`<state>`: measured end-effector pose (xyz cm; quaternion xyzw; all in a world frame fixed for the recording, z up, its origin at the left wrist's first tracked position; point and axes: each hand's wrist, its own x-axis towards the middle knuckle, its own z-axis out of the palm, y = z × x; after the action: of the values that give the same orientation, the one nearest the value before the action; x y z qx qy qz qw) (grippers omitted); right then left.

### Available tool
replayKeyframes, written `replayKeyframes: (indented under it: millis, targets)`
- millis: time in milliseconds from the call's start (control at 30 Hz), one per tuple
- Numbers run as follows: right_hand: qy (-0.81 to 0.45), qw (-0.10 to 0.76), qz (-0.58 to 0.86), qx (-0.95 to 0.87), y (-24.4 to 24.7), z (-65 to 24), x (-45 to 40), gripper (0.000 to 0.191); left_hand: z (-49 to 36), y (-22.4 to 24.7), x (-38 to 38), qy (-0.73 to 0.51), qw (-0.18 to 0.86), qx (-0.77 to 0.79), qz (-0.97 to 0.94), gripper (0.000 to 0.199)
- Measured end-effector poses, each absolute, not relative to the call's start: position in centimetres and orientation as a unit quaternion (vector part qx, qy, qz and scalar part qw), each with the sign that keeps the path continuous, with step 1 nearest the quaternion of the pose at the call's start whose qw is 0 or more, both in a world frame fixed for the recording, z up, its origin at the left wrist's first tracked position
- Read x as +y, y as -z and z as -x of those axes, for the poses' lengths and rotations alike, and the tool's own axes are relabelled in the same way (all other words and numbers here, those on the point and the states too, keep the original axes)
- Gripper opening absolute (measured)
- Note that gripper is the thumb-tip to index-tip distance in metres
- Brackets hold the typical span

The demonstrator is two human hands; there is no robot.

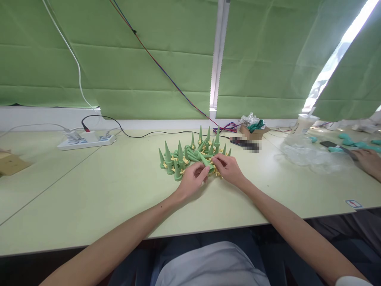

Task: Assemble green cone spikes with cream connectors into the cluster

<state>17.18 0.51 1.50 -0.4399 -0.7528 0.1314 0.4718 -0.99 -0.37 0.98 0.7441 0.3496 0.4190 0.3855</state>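
I see the left hand (193, 179) pinching a tapered green cone (206, 161); right hand (228, 167) close against it, grip unclear to me. Upright green cones (167, 154), small yellow pieces (186, 161) among them, stand nearby.

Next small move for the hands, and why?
Perhaps a light press by the right hand at the green cone, with the left hand steadying its base: both hands' fingers are at that cone, and standing cones nearby carry yellow pieces.
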Motion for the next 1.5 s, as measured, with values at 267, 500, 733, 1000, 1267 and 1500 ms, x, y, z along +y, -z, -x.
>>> replayKeyframes:
  millis: [267, 500, 733, 1000, 1267, 1500]
  targets:
    - [-0.116, 0.458, 0.446, -0.76, -1.3, -17.4, 0.8, 0.04, 0.8, -0.8, -0.6, -0.429, 0.33, 0.369, -0.756, 0.031]
    - [-0.109, 0.457, 0.438, -0.767, -1.1, -17.3, 0.8, 0.042, 0.7, -0.4, -0.3, -0.44, 0.31, 0.377, -0.754, 0.025]
    - [-0.114, 0.454, 0.434, -0.77, -1.1, -17.1, 0.8, 0.041, 0.8, -0.1, -0.2, -0.425, 0.316, 0.385, -0.756, 0.025]
    - [-0.129, 0.447, 0.432, -0.773, -1.1, -17.0, 0.9, 0.041, 0.8, 0.1, 0.0, -0.437, 0.317, 0.384, -0.749, 0.024]
    - [-0.178, 0.441, 0.42, -0.773, -0.9, -16.7, 1.1, 0.043, 0.7, -0.1, -0.1, -0.455, 0.319, 0.371, -0.744, 0.023]
    - [-0.167, 0.446, 0.418, -0.774, -0.6, -16.3, 0.7, 0.042, 0.8, -0.4, -0.2, -0.448, 0.299, 0.356, -0.764, 0.017]
